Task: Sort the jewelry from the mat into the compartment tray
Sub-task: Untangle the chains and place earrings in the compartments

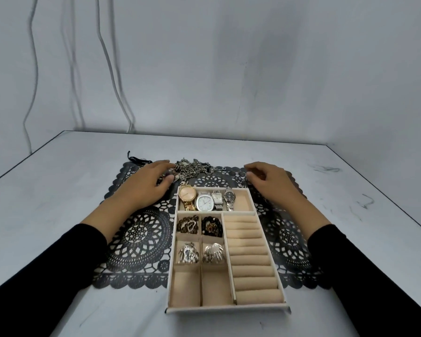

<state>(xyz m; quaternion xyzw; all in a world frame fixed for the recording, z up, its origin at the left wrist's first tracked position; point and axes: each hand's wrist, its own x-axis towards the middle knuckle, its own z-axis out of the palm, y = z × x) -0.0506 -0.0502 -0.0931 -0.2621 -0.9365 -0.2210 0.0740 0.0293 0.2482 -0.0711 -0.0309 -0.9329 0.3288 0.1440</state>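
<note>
A beige compartment tray (pixel 229 309) lies on a black lace mat (pixel 136 239). Its far compartment holds several watches (pixel 206 201). Four small left compartments hold dark chains (pixel 187 224), beads (pixel 212 226) and silver pieces (pixel 213 251). The ring rolls (pixel 250 259) on the right are bare. A tangle of chains (pixel 195 167) lies at the mat's far edge. My left hand (pixel 146 186) reaches flat to that tangle, fingertips touching it. My right hand (pixel 267 181) hovers over the mat's far right, fingers curled down. Whether it pinches anything is hidden.
The mat sits on a white marbled table against a grey wall. A black cord (pixel 135 159) lies just off the mat's far left corner. White cables (pixel 112 81) hang down the wall at the left.
</note>
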